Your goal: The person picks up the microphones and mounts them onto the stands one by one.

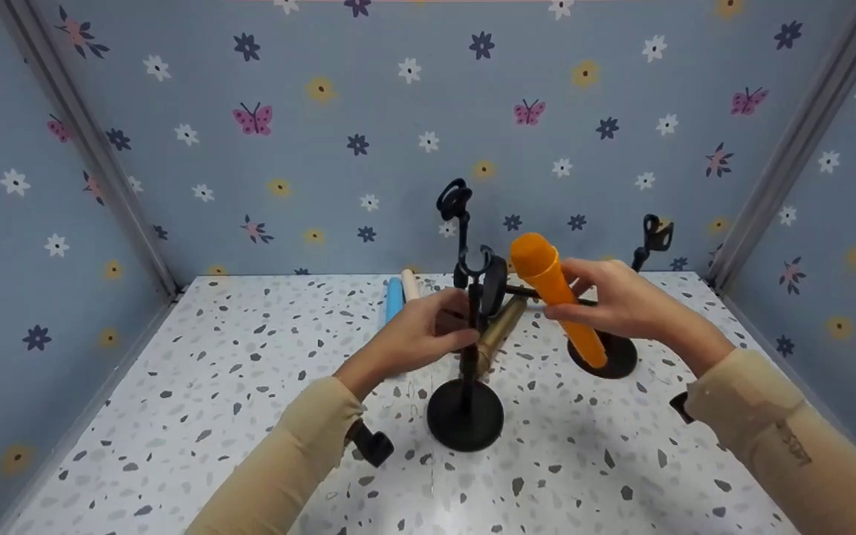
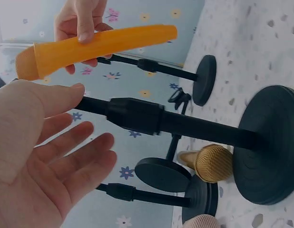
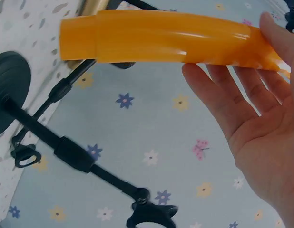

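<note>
My right hand [image 1: 614, 301] grips an orange microphone [image 1: 543, 264] between thumb and fingers, its head tilted up and leftward. The left wrist view shows the same orange microphone [image 2: 109, 45] above the pole of the nearest black microphone stand [image 1: 467, 416]. At that pole is my left hand [image 1: 428, 331], its thumb lying across the pole's upper part. The other fingers [image 2: 90, 166] spread loosely below the pole, not wrapped round it. The stand is upright, with a ring-shaped clip [image 1: 477, 261] on top, just left of the microphone's head.
Another black stand [image 1: 625, 359] is on the right, and a further clip [image 1: 454, 199] rises behind the nearest stand. A gold microphone [image 1: 504, 331] lies behind the pole. Blue [image 1: 394, 297] and pale pink [image 1: 410, 284] microphones are farther back. Patterned walls enclose the speckled table [image 1: 250, 371].
</note>
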Available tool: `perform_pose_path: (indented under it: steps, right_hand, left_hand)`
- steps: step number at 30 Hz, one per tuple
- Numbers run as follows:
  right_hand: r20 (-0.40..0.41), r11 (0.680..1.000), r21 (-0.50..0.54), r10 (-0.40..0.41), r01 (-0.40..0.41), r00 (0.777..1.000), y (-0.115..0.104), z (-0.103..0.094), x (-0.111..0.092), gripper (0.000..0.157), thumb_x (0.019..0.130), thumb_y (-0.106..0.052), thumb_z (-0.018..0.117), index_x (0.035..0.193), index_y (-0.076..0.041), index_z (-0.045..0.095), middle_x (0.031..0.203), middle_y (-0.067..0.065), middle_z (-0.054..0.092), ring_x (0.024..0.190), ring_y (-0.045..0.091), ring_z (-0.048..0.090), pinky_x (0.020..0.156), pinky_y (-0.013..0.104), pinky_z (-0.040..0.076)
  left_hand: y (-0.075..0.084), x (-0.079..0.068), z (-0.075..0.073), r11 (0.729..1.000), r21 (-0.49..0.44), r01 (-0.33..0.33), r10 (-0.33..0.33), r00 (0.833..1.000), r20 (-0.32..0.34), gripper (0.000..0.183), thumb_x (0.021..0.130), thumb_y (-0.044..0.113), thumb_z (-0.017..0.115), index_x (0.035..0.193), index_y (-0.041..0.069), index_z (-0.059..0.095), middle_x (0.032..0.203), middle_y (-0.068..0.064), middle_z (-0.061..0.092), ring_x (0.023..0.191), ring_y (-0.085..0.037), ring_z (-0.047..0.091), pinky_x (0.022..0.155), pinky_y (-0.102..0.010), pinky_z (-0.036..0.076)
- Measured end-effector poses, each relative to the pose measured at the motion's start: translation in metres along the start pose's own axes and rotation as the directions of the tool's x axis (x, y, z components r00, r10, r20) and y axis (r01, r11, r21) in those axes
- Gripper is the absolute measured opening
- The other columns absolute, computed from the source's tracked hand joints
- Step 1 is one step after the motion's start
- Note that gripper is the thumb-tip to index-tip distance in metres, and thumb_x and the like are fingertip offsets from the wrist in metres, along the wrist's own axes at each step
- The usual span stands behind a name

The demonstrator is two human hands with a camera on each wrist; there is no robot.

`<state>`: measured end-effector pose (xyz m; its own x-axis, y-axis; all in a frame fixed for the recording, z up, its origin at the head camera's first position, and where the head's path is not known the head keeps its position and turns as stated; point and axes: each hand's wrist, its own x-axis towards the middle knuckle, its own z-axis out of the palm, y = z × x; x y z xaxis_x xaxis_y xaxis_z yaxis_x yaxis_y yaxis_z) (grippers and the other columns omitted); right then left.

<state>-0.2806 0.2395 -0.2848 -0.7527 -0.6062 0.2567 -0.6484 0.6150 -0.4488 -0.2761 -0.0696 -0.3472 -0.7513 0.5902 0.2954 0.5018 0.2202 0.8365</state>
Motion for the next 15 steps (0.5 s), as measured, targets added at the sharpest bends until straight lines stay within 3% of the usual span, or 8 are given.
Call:
perform_pose_path:
  steps: [5,15]
  right_hand:
    - [-0.042,0.996,0.068,-0.055,0.058,0.998,-0.017,0.001,0.005,0.037,0.093,-0.032,0.076,0.123,-0.015,0.063,0.11,-0.001,0.071,0.096,0.019,0.069,0.073,0.039,0.061]
    - [-0.092,0.965,0.254,-0.036,0.059,0.995,-0.032,-0.001,0.008,0.042,0.094,-0.02,0.075,0.132,-0.01,0.06,0.118,0.001,0.068,0.107,0.019,0.067,0.076,0.036,0.061]
  left_hand:
    - [0.005,0.002,0.001,0.996,-0.083,-0.045,0.041,0.998,-0.042,0.043,0.098,0.008,0.067,0.138,0.004,0.055,0.124,-0.013,0.064,0.11,-0.021,0.067,0.095,-0.033,0.053]
    - [0.005,0.001,0.008,0.987,-0.075,-0.144,0.138,0.987,-0.079,0.037,0.099,0.004,0.063,0.135,0.005,0.056,0.111,-0.013,0.067,0.099,-0.019,0.069,0.09,-0.035,0.056]
